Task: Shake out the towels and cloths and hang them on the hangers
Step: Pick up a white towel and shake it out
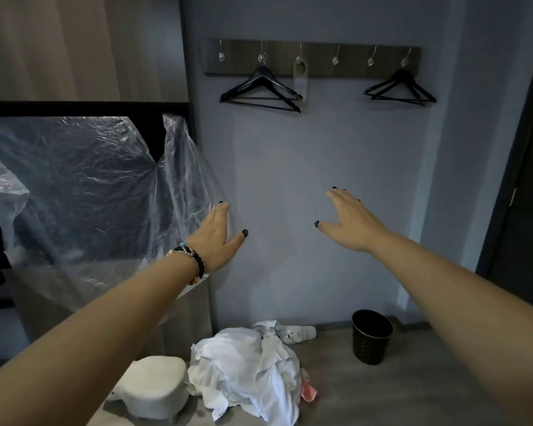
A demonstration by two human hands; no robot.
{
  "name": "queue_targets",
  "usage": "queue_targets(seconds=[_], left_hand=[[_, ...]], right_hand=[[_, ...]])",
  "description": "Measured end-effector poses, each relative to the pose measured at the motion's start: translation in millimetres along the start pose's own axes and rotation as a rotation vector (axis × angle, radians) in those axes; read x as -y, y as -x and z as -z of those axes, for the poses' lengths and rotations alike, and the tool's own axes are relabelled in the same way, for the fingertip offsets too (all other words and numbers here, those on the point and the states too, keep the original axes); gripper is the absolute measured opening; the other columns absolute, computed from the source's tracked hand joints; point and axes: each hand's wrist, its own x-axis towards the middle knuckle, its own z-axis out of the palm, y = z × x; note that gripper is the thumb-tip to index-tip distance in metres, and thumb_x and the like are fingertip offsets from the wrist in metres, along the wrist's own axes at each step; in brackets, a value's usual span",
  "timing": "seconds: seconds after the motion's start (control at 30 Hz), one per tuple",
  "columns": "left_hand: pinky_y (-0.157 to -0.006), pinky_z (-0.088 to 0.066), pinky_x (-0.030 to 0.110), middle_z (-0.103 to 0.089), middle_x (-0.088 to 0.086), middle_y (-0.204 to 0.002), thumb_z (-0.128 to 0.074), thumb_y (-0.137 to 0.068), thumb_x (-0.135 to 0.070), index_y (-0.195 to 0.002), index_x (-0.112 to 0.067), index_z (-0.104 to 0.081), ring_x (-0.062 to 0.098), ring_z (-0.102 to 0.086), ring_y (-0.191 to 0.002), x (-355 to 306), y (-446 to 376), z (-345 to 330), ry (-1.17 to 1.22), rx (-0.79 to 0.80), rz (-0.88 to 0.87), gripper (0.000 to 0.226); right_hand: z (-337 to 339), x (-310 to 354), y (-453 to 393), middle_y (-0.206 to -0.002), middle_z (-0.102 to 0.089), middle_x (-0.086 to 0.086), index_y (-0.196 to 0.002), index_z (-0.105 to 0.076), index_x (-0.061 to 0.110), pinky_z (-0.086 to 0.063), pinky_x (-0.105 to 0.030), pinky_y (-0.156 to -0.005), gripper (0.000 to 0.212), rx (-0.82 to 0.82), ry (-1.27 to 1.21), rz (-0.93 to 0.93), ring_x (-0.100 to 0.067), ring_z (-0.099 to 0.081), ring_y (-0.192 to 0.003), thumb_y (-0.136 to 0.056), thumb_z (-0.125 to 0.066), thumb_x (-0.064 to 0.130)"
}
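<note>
Grey wall (320,155) — hangers (260,90) bare, both hands empty.

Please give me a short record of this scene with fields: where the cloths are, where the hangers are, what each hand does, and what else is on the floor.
cloths: white pile lying crumpled on the floor, nothing hung yet
hangers: black, in two groups, left hangers and right hangers, on a hook rail on the wall, all bare
left hand: open, raised toward the wall, holds nothing, beaded bracelets on the wrist
right hand: open, fingers spread, holds nothing
other floor items: black bin right of the pile, white stool left of it
</note>
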Motion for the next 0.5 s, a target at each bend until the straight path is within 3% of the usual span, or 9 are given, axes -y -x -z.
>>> queue_targets(seconds=[0.5], left_hand=[[-0.117,-0.003,0.022,-0.003,0.005,-0.162,-0.047,-0.098,-0.040,-0.153,-0.010,-0.005,0.013,-0.002,-0.149,55.1,-52.3,-80.1,0.137,0.138,-0.054,0.076]], right_hand=[[-98.8,-20.5,-44.0,-0.161,-0.012,0.004,-0.153,-0.015,0.017,-0.010,-0.031,-0.120,0.073,0.094,-0.068,0.045,-0.010,-0.002,-0.149,-0.096,-0.049,0.046]])
